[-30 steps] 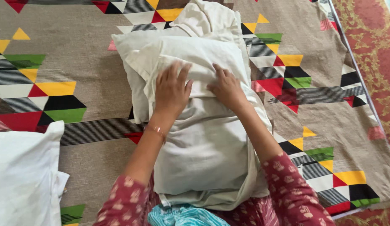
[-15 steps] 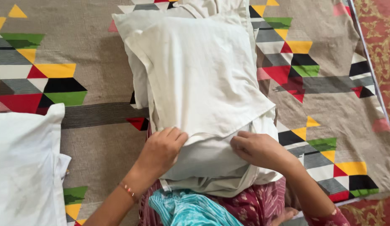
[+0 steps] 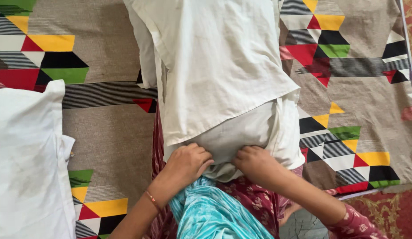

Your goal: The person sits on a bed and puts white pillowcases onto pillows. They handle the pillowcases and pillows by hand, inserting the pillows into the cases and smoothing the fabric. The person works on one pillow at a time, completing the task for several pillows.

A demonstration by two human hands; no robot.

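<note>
Gripping the pillow's [image 3: 223, 79] near edge, left hand [image 3: 187, 162] and right hand [image 3: 255, 164].

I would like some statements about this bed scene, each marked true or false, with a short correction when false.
1. Both hands grip the near edge of the white pillow. True: the left hand and the right hand hold the near end of the pillow.
2. A second white pillow lies on the person's right. False: the second pillow lies on the left.
3. The bedsheet is plain grey. False: the bedsheet bears coloured triangles and stripes.
4. A thin bangle is on the left wrist. True: the bangle shows there.
</note>
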